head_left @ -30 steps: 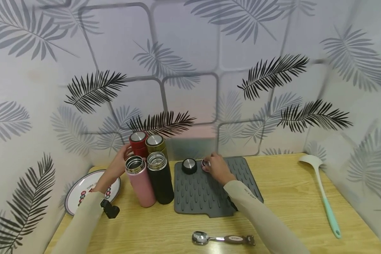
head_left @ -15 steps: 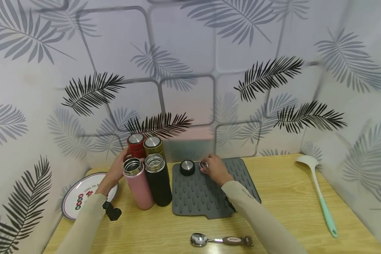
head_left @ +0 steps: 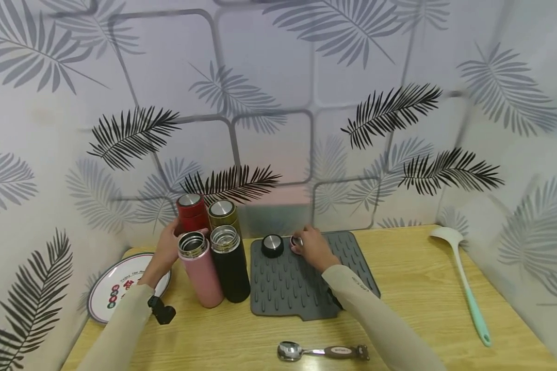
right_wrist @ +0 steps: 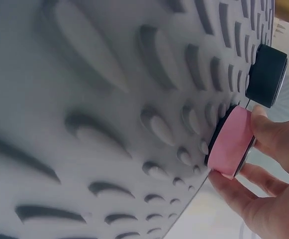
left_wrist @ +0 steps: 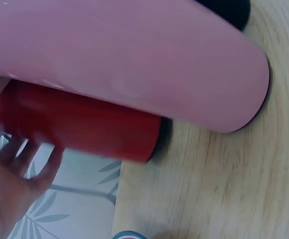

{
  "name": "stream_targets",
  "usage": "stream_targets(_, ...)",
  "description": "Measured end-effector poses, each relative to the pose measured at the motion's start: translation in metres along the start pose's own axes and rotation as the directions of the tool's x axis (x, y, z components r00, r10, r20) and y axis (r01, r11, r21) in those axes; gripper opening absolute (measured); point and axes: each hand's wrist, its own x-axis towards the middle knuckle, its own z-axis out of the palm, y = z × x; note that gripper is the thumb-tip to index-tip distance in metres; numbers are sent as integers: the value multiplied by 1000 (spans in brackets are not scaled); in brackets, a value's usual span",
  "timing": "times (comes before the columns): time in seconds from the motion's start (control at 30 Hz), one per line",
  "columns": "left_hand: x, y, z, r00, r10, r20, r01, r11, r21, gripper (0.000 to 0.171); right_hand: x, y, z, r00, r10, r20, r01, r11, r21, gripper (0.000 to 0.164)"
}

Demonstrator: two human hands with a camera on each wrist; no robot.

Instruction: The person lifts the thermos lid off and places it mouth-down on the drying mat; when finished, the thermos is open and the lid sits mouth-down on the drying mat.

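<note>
My left hand [head_left: 166, 250] grips a capped red thermos [head_left: 193, 215] behind the others; the left wrist view shows its fingers curled around the upper part of the red body. In front of it stands an uncapped pink thermos [head_left: 203, 278], beside an uncapped black thermos [head_left: 232, 273]. A capped gold-green thermos [head_left: 223, 211] is behind the black one, mostly hidden. On the grey ribbed mat [head_left: 283, 288], my right hand [head_left: 316, 249] pinches a pink lid [right_wrist: 231, 142] between thumb and fingers. Close to that lid sits a black lid [head_left: 272, 246] with a silver top.
A white plate [head_left: 109, 288] with a printed design lies at the left, under the left forearm. Toward the front edge lies a spoon [head_left: 322, 352] with a brown handle. A white ladle [head_left: 461, 278] with a mint-green handle end lies at the right.
My left hand has shifted the red thermos to the left, parting it slightly from the gold-green one. The right hand stays at the pink lid. The head view has drifted slightly.
</note>
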Motion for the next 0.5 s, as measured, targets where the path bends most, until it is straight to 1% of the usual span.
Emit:
stream_targets(0.03, -2, 4, -1, 998, -30, -55, 30, 1000, 3, 61, 1, 1, 1, 1000, 0, -3, 0, 1000, -7, 30)
stream_targets(0.07, -3, 8, -4, 992, -55, -117, 55, 998, 2, 62, 1, 0, 2, 1000, -3, -9, 3, 1000, -8, 30)
stream_targets(0.13, -7, 19, -12, 969, -81, -233, 83, 997, -1, 61, 2, 0, 4, 1000, -8, -19, 8, 1000, -3, 30)
stream_targets(0.17, -9, 25, -17, 955, -77, -285, 76, 997, -14, 62, 3, 0, 5, 1000, -9, -23, 9, 1000, -1, 29)
stream_targets(0.2, -10, 31, -21, 944, -58, -326, 53, 998, -22, 61, 3, 0, 5, 1000, -7, -26, 7, 1000, -1, 29)
stream_targets(0.23, -12, 38, -26, 933, -32, -358, 19, 999, -39, 59, 3, 0, 5, 1000, -3, -25, 3, 1000, 1, 28)
stream_targets(0.27, -14, 45, -31, 922, 1, -387, -16, 999, -36, 57, 3, -1, 5, 1000, 3, -24, -3, 1000, 1, 27)
stream_targets(0.33, -20, 62, -39, 905, 71, -420, -83, 997, -9, 56, 3, -1, 5, 1000, 20, -16, -20, 1000, -17, 28)
stream_targets(0.37, -24, 71, -42, 894, 110, -435, -113, 993, 20, 56, 3, -1, 5, 1000, 28, -10, -28, 999, -32, 28)
stream_targets(0.43, -35, 89, -47, 876, 175, -450, -152, 985, 87, 57, 4, -2, 5, 1000, 31, 3, -31, 998, -60, 29)
stream_targets(0.5, -48, 106, -49, 854, 254, -454, -193, 965, 176, 60, 5, -2, 5, 999, 29, 20, -27, 996, -91, 31)
